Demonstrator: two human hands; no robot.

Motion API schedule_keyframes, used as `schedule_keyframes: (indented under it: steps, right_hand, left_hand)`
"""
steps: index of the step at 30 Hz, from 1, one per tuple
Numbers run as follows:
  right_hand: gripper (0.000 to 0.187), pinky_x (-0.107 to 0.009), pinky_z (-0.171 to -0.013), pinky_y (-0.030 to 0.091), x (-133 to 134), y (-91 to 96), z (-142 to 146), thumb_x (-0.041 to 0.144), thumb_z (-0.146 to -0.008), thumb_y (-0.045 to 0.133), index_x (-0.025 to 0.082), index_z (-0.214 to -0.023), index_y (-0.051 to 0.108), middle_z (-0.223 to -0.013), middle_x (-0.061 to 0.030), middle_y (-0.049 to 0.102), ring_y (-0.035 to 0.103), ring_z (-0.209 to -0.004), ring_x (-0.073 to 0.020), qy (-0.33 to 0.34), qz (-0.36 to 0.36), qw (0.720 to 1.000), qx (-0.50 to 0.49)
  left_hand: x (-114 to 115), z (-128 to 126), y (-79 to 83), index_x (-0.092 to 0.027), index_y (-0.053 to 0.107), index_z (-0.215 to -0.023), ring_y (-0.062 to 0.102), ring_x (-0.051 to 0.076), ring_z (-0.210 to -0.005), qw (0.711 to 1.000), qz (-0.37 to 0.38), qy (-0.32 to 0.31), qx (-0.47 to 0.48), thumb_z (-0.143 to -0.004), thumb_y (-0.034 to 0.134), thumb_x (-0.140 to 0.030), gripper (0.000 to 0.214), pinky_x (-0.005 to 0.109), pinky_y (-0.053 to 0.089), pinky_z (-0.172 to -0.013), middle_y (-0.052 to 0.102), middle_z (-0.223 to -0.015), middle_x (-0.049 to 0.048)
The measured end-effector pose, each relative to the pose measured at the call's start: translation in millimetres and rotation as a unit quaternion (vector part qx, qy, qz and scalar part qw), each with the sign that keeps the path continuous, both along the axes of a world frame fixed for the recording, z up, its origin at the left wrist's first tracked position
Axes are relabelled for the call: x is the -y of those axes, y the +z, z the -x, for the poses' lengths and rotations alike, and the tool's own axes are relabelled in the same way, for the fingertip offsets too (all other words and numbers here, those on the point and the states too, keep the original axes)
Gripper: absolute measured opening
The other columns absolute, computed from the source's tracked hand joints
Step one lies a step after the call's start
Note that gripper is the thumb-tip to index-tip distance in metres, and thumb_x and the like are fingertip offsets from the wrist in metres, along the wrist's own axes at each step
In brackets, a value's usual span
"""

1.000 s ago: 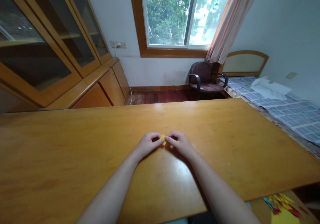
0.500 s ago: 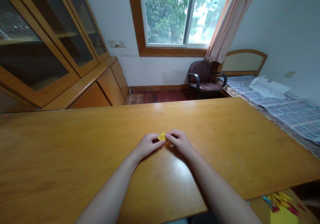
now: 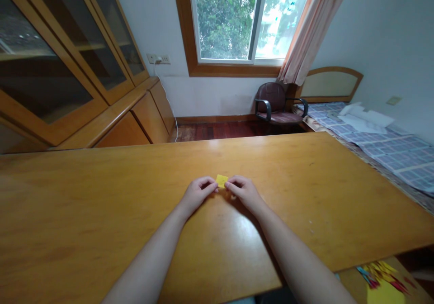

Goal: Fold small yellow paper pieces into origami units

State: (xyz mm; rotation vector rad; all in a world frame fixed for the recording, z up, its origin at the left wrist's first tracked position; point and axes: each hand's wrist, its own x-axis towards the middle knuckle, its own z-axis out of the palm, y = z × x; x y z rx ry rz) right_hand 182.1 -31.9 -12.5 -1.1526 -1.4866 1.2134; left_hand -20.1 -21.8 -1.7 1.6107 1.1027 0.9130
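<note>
A small square of folded yellow paper [image 3: 221,180] is held just above the wooden table [image 3: 101,213], between my two hands. My left hand [image 3: 200,193] pinches its lower left corner between thumb and fingers. On the other side, my right hand [image 3: 244,190] grips the lower right corner the same way. The paper's upper part stands free of the fingers, and its face is tipped toward me. How many layers it has I cannot make out.
At the lower right, a lower surface bears yellow paper [image 3: 384,292] and several yellow, red and blue pieces [image 3: 381,272]. Beyond the table stand an office chair [image 3: 276,102], a bed [image 3: 383,127] and a glass-fronted cabinet [image 3: 98,114]. Small white specks [image 3: 311,227] dot the tabletop.
The yellow paper has turned from a diamond position to a squarer one. My left thumb and fingers have drawn back leftward to its lower left corner; my right hand has barely moved.
</note>
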Motion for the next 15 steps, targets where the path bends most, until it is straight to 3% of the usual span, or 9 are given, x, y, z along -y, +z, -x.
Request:
schedule_keyframes:
  steps: [6,15]
  right_hand:
    - [0.024,-0.022,-0.054,0.040,2.1,2.8,1.2,0.040,-0.081,0.066,0.016,-0.075,0.067,-0.064,0.0009,0.060,0.052,-0.057,-0.0114,0.018,0.020,1.000,-0.002]
    - [0.031,-0.023,-0.055,0.043,-1.7,0.0,0.8,0.047,-0.082,0.065,0.016,-0.080,0.068,-0.070,-0.0014,0.064,0.053,-0.059,-0.0125,-0.025,0.026,0.999,-0.036]
  left_hand:
    - [-0.4,-1.3,-0.3,-0.017,0.066,-0.072,0.061,0.017,-0.072,0.999,-0.004,0.028,0.017,-0.082,0.061,-0.038,0.024,0.026,0.047,-0.072,0.068,-0.072,0.0016]
    - [-0.4,-1.1,-0.3,-0.017,0.066,-0.071,0.063,0.018,-0.072,1.000,0.003,0.020,0.002,-0.082,0.062,-0.039,0.025,0.026,0.048,-0.072,0.069,-0.071,0.0020]
